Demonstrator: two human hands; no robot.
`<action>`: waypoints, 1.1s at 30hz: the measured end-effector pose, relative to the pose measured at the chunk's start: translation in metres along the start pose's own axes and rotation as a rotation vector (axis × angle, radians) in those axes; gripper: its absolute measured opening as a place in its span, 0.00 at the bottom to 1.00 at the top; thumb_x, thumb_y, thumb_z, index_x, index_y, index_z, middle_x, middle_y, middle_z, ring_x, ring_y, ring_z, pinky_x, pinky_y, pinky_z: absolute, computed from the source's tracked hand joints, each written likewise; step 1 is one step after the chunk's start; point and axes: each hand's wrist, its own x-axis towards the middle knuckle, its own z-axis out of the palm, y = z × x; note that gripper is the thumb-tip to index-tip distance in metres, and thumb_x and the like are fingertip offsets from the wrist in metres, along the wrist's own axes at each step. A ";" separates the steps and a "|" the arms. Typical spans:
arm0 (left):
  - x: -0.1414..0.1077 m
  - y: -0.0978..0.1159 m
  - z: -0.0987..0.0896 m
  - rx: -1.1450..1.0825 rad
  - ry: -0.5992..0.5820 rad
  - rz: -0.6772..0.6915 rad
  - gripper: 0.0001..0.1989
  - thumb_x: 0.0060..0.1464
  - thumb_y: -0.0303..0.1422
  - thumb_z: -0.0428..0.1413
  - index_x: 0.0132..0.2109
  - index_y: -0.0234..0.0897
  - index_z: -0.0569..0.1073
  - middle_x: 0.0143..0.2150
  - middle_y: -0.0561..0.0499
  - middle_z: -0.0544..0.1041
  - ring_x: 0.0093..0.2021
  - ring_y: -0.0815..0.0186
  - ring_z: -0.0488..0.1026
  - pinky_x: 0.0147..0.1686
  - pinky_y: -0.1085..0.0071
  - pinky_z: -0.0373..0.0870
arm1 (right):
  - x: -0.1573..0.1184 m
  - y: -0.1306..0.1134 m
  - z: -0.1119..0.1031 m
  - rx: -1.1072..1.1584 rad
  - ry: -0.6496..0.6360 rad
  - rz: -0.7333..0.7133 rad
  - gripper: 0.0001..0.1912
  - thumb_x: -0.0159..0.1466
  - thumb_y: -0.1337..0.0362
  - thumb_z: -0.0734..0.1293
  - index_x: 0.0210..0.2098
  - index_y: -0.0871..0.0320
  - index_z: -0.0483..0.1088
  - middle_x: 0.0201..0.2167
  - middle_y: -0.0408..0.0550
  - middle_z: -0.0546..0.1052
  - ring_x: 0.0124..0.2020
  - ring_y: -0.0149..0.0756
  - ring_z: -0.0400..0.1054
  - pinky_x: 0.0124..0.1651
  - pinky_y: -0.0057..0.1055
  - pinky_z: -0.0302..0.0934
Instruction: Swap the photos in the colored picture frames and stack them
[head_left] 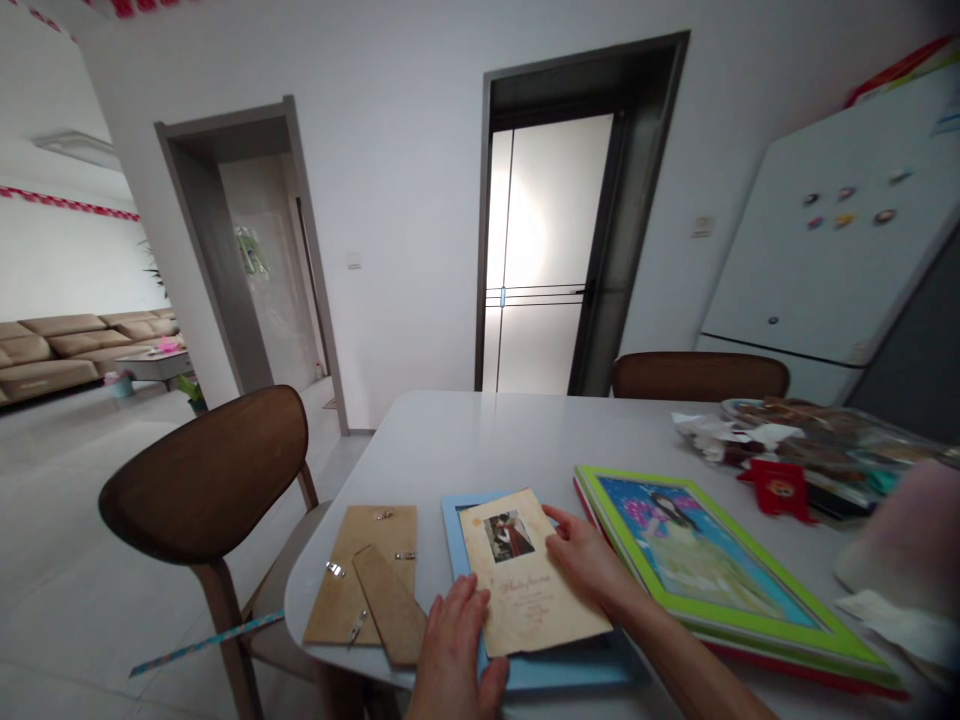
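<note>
A cream printed paper insert [517, 585] with a small photo lies tilted over a light blue picture frame [452, 530]. My right hand [581, 560] has its fingers curled at the paper's upper right edge, pinching it. My left hand [454, 650] rests at the lower left edge, fingers stretched out and thumb apart, touching the paper. To the left lies a brown frame backing board [337, 530] with metal clips, its loose stand flap [390, 605] lying across it. Right of my hands, a green picture frame [720, 560] with a colourful picture lies on top of a red one.
The white table [480, 430] has wrappers [739, 440] and a red packet [780, 490] at the right. A blurred pinkish object [900, 540] stands near the right edge. Brown chairs [217, 480] stand at the left and behind. A patterned blue strip [210, 640] hangs beside the left chair.
</note>
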 end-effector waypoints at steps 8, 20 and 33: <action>0.002 0.010 -0.009 0.034 -0.150 0.023 0.27 0.42 0.29 0.51 0.52 0.26 0.62 0.58 0.36 0.56 0.58 0.53 0.50 0.55 0.50 0.46 | -0.001 0.002 0.009 -0.149 -0.007 -0.088 0.26 0.51 0.71 0.53 0.49 0.63 0.62 0.29 0.48 0.76 0.26 0.32 0.68 0.26 0.24 0.58; 0.004 0.004 -0.009 -0.012 -0.181 0.115 0.24 0.44 0.28 0.50 0.51 0.31 0.63 0.56 0.40 0.60 0.58 0.56 0.52 0.54 0.54 0.51 | -0.014 0.009 0.022 -0.579 0.082 -0.298 0.21 0.53 0.72 0.56 0.47 0.62 0.63 0.49 0.54 0.66 0.49 0.42 0.55 0.49 0.35 0.49; -0.046 -0.087 -0.093 0.429 0.015 -0.402 0.35 0.33 0.28 0.55 0.54 0.28 0.60 0.58 0.38 0.56 0.58 0.55 0.52 0.55 0.62 0.49 | -0.075 -0.061 0.085 -0.394 -0.162 -0.552 0.19 0.55 0.57 0.60 0.45 0.54 0.64 0.41 0.48 0.70 0.44 0.41 0.58 0.48 0.40 0.46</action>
